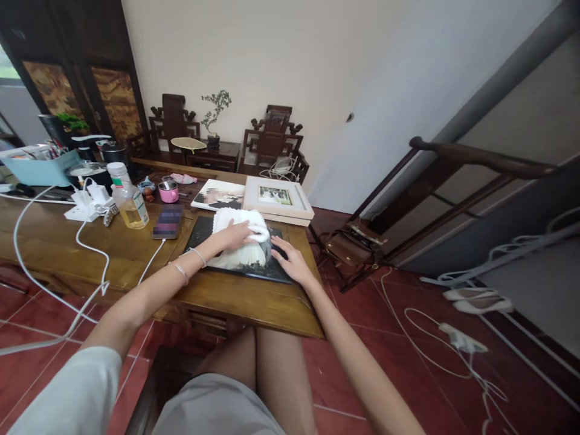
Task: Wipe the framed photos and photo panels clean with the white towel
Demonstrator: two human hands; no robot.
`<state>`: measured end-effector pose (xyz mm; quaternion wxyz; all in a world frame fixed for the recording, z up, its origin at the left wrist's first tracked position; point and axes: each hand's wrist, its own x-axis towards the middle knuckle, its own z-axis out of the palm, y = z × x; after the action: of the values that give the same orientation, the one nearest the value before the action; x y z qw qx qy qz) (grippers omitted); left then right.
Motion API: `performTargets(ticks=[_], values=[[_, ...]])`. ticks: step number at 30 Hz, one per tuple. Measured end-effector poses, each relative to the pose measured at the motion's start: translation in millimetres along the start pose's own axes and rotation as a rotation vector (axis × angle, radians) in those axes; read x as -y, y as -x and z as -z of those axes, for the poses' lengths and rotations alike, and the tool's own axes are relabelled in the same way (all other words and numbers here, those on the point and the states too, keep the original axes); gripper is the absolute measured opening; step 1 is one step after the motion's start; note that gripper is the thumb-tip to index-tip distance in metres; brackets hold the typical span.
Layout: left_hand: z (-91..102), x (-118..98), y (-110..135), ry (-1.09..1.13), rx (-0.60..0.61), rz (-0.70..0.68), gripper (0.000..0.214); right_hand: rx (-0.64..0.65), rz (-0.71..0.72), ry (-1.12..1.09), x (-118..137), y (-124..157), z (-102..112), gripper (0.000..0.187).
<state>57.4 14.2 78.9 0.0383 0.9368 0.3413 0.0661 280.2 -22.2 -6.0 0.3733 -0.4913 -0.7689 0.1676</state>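
A dark, flat rectangular picture panel (281, 273) with a pale printed image lies near the table's front edge. On top of it rests a folded white cloth (233, 217). My left hand (236, 234) is on the cloth with its fingers curled into the fabric, and a thick fold of it bulges beside the fingertips. Flat on the panel's right part lies my right hand (290, 260), fingers spread and holding nothing. Between my hands, part of the printed picture shows. Cloth and left hand hide much of the rest.
Behind the panel lie a photo book (217, 196) and a white box (296, 211) with a framed photo. To the left are a phone (168, 222) on a cable, a bottle (131, 202), a pink cup (168, 191) and a power strip (86, 210). A chair (435, 175) stands right.
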Motion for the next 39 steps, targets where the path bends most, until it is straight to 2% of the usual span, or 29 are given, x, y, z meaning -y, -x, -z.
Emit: performTargets(ticks=[2, 4, 10, 13, 17, 20, 22, 26, 29, 31, 33, 35, 39], values=[[0.8, -5, -2, 0.004, 0.064, 0.009, 0.024, 0.002, 0.008, -0.005, 0, 0, 0, 0.039], [1.1, -19, 6, 0.006, 0.107, -0.004, 0.026, 0.006, 0.022, -0.010, -2, -1, 0, 0.040], [1.0, -77, 60, -0.018, 0.146, -0.093, 0.025, 0.006, 0.026, -0.032, -4, -1, -1, 0.040], [5.0, -88, 75, -0.049, 0.130, -0.142, 0.027, 0.001, 0.018, -0.046, -4, -1, -1, 0.039], [9.0, -72, 59, -0.097, 0.151, -0.057, 0.029, -0.010, -0.019, -0.099, -4, -2, -1, 0.041], [4.4, -59, 37, -0.123, 0.146, -0.006, 0.030, -0.051, -0.129, -0.214, -6, -3, -1, 0.044], [-1.8, -60, 27, -0.129, 0.133, -0.009, 0.030, -0.083, -0.209, -0.318, -8, -3, -1, 0.048], [-10.6, -90, 32, -0.128, 0.144, -0.094, 0.029, -0.120, -0.259, -0.463, -8, -3, 2, 0.058], [-7.0, -117, 51, -0.143, 0.183, -0.215, 0.027, -0.087, -0.234, -0.486, -6, -3, 5, 0.058], [-0.3, -128, 66, -0.169, 0.183, -0.270, 0.025, -0.058, -0.209, -0.463, -4, -3, 5, 0.057], [7.6, -128, 77, -0.190, 0.159, -0.258, 0.026, -0.044, -0.186, -0.399, -2, -3, 4, 0.053], [15.0, -116, 81, -0.205, 0.157, -0.169, 0.031, -0.031, -0.141, -0.282, -1, -2, 3, 0.047], [23.0, -68, 58, -0.201, 0.202, 0.017, 0.037, -0.021, -0.005, -0.040, 2, -2, 0, 0.041]])
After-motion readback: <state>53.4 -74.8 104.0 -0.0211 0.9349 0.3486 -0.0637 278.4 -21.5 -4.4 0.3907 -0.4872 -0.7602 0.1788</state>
